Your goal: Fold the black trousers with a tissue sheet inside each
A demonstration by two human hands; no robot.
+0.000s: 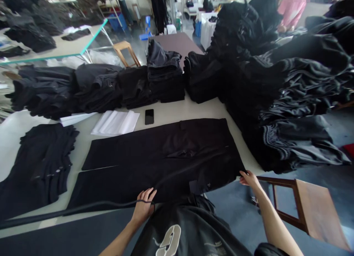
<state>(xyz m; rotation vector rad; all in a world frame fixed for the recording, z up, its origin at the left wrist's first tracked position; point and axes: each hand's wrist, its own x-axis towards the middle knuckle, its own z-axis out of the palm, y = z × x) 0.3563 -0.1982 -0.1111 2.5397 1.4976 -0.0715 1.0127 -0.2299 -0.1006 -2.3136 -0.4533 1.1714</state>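
A pair of black trousers [166, 156] lies spread flat on the table, legs to the left and waist to the right. My left hand [143, 204] rests with its fingers stretched out on the trousers' near edge, holding nothing. A dark cable [105, 203] runs across the back of that hand. At the near waist corner, my right hand [249, 179] pinches the cloth between thumb and fingers. A small dark patch [194, 187] and a light logo show on the near side of the trousers.
Stacks of folded dark garments [99, 86] line the table's far side, and a tall pile [287, 82] rises at the right. More dark garments [44, 163] lie left. White paper [115, 122] and a phone [149, 116] lie beyond the trousers. A wooden stool [318, 208] stands right.
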